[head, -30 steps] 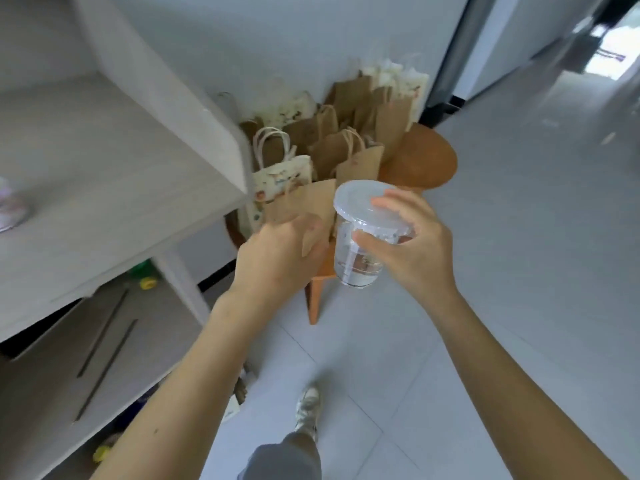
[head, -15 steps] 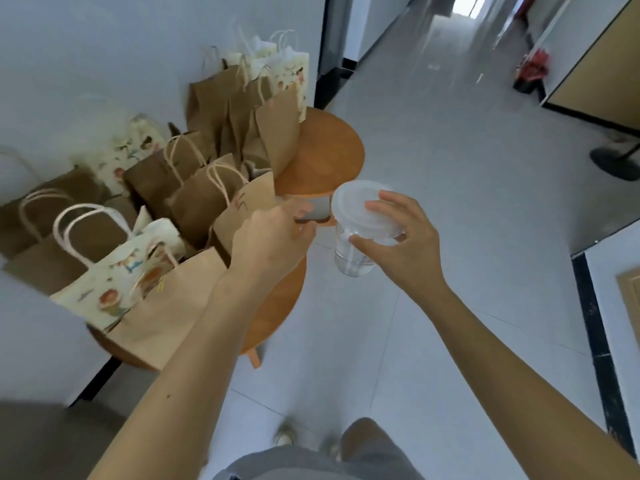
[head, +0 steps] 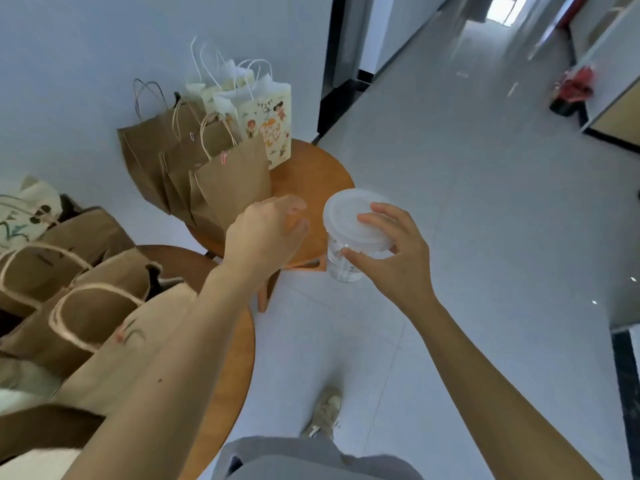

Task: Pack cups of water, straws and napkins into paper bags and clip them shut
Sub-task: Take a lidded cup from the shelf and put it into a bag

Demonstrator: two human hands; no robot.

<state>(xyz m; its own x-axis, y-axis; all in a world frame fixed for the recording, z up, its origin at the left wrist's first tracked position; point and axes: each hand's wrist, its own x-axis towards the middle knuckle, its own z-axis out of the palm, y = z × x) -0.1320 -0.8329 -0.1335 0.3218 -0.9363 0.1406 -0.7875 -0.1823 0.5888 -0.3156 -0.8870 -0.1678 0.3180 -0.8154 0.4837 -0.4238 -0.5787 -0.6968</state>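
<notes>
My right hand (head: 394, 261) grips a clear plastic cup (head: 343, 268) from above by its white lid (head: 346, 216); a little water shows in it. The cup hangs over the floor beside the far orange stool (head: 311, 171). My left hand (head: 266, 233) hovers over that stool's front edge with its fingers curled and nothing visible in them. Brown paper bags (head: 228, 185) with handles stand on this stool, small clips at their tops, and a white illustrated bag (head: 268, 126) stands behind them. More brown bags (head: 97, 320) crowd a nearer round stool (head: 239, 344) at the lower left.
A pale wall runs behind both stools. A dark door frame (head: 332, 64) stands past the far stool. The tiled corridor floor (head: 467, 202) stretches to the right, with a red object (head: 575, 84) at its far side. My shoe (head: 325, 414) is on the floor below the cup.
The view has swung right along the wall, from a shelf to the stools. My left hand has left the brown bag it touched and now hovers over the far stool. The cup stays in my right hand.
</notes>
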